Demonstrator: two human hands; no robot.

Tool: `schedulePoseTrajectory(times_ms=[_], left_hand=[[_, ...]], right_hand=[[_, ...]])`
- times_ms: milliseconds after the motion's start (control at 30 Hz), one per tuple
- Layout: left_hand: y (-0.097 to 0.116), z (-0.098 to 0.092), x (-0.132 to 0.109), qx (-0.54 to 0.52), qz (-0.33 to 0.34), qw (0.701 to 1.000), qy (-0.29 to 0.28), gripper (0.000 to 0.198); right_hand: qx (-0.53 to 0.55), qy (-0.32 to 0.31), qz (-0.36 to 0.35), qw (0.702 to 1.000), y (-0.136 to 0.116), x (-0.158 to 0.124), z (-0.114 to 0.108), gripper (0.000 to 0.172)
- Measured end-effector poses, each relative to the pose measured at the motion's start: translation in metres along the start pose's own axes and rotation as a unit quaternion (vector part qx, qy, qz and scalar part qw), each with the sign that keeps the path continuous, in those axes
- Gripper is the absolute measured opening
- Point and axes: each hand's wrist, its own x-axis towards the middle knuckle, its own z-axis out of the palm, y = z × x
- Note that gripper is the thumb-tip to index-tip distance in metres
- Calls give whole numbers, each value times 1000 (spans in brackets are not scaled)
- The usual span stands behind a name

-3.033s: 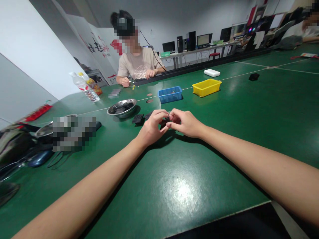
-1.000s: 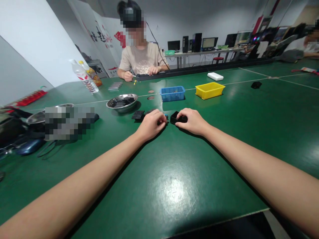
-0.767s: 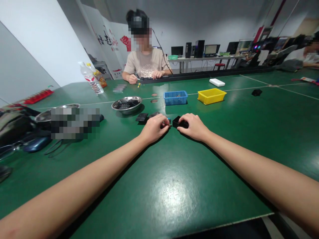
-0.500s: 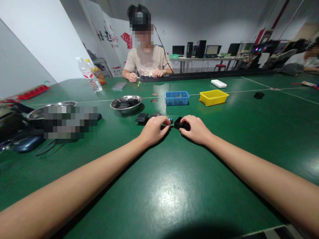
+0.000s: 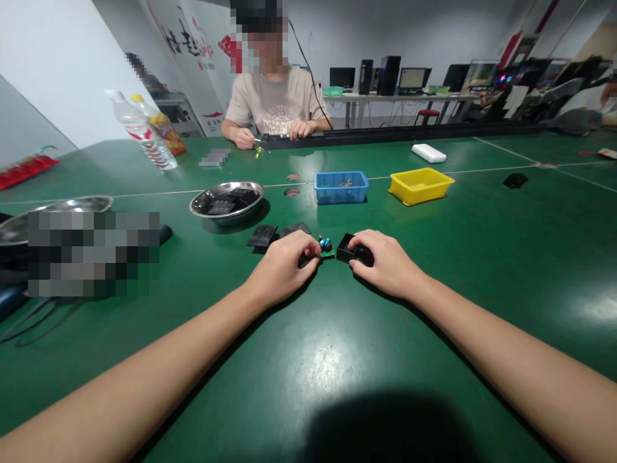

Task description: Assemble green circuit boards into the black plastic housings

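Between the thumb and fingers of my left hand (image 5: 288, 265) is a small green circuit board (image 5: 328, 255), its blue and dark components showing past the fingertips. My right hand (image 5: 385, 260) grips a small black plastic box (image 5: 345, 248) by its right side, with the box's open hollow partly visible. Board and box are a short gap apart, just above the green table (image 5: 289, 360) or on it; I cannot tell which. Black plastic pieces (image 5: 263, 236) lie just beyond my left hand, one partly hidden by it.
A metal bowl (image 5: 226, 215) holds black parts. A blue bin (image 5: 340, 188) with small parts and a yellow bin (image 5: 421, 186) stand beyond my hands. Across the table sits a person (image 5: 277, 103) by a long black rail (image 5: 385, 136). Bottles (image 5: 147, 138) stand at left.
My left hand has shifted slightly left with the circuit board, so more of the board shows. The box in my right hand stays nearly in place. The whole view has moved a little.
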Motion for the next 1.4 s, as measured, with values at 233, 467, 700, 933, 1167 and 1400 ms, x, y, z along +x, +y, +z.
schedulePoseTrajectory(times_ms=[233, 467, 700, 933, 1167, 1400], left_hand=[[-1, 5, -4, 3, 3, 1000, 0, 29], [-2, 9, -2, -3, 0, 999, -41, 34], [-3, 11, 0, -25, -11, 999, -32, 27], [-4, 12, 0, -34, -12, 999, -29, 23], [2, 13, -1, 6, 14, 999, -38, 26], [5, 12, 1, 35, 27, 997, -66, 31]], right_hand=[[-3, -12, -1, 1000, 1, 0, 2, 17], [-17, -21, 5, 1000, 2, 0, 1, 19], [-36, -36, -14, 999, 4, 1, 0, 20], [-46, -33, -39, 998, 5, 3, -5, 22], [-13, -52, -56, 997, 3, -1, -12, 27], [-5, -46, -42, 998, 2, -5, -12, 30]])
